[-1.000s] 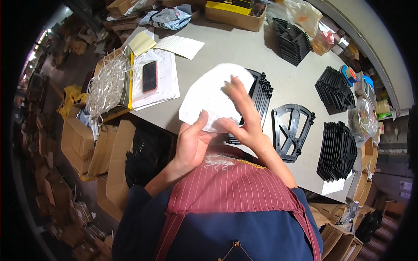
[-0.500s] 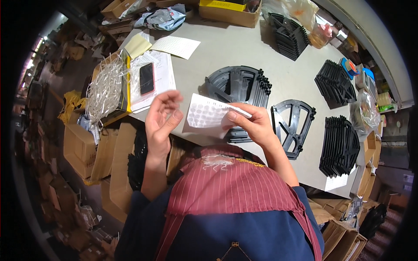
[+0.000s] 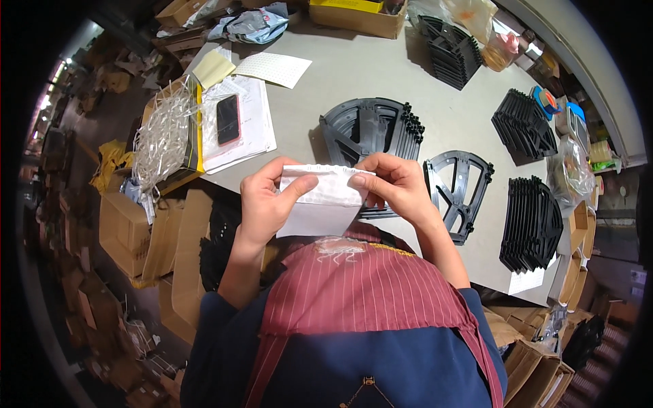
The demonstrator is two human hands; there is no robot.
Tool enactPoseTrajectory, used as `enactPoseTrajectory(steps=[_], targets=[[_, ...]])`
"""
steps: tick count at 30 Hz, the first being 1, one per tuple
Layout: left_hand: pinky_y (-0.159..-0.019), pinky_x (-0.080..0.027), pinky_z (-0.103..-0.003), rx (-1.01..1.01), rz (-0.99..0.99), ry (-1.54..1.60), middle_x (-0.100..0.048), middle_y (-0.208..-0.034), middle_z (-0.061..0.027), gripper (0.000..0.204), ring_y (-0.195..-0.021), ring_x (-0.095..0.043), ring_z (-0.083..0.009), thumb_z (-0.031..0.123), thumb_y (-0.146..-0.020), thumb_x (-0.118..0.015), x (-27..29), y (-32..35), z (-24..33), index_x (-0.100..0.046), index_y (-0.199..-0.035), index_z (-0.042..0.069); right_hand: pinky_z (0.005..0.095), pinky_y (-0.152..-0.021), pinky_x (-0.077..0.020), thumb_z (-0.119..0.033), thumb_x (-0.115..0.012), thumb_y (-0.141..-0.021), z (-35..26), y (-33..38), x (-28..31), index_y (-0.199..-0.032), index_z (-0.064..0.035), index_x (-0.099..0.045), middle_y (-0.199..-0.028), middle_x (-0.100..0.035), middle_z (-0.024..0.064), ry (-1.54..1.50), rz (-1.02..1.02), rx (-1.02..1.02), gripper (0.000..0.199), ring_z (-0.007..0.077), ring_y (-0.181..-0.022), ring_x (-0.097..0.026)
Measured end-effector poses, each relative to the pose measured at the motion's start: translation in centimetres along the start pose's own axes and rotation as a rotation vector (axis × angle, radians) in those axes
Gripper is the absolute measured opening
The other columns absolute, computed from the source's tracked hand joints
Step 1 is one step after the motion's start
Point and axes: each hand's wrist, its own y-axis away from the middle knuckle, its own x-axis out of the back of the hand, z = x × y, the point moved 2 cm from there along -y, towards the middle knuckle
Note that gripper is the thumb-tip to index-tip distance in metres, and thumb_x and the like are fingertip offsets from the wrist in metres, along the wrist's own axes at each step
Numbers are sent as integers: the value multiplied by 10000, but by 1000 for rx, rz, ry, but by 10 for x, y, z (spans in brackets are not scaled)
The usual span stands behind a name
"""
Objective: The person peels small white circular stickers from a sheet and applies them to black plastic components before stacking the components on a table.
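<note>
A small white sheet of round stickers (image 3: 326, 197) is stretched between my hands in front of my apron, its upper part bent back along a fold. My left hand (image 3: 269, 200) pinches its left top corner between thumb and fingers. At the right top corner, my right hand (image 3: 398, 187) grips it the same way, the thumb lying on the face. Just beyond the sheet rises a stack of black fan-shaped plastic frames (image 3: 371, 129), partly covered by my right hand. One single black frame (image 3: 457, 194) lies flat to the right of that hand.
More stacks of black frames stand at the right, including a near stack (image 3: 530, 224). To the left, a phone (image 3: 229, 119) rests on papers, beside a box of clear plastic strips (image 3: 166, 139). A cardboard box (image 3: 357, 22) sits at the far edge of the table (image 3: 309, 102).
My left hand, open and apart from the sheet before, has moved right and taken its left corner. The sheet is now bent and held by both hands.
</note>
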Motion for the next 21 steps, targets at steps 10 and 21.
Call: enactPoseTrajectory(steps=[10, 21], targets=[[-663, -532, -281, -237, 102, -323, -735, -814, -121, 127, -744, -726, -182, 36, -841, -790, 4, -6, -10, -737, -946, -12, 427, -744, -526, -32, -686, -869, -10, -22, -15, -1045, -54, -634, -957, -616, 122, 743, 159, 592, 185, 344, -893, -635], [-717, -520, -239, -1, 58, -177, -745, -861, -45, 158, -801, -662, -72, 64, -885, -779, 21, -10, -48, -734, -1004, -30, 398, -706, -535, 39, -688, -822, 13, -38, -30, -1002, -38, -661, -935, -637, 112, 930, 149, 722, 197, 309, -848, -647]])
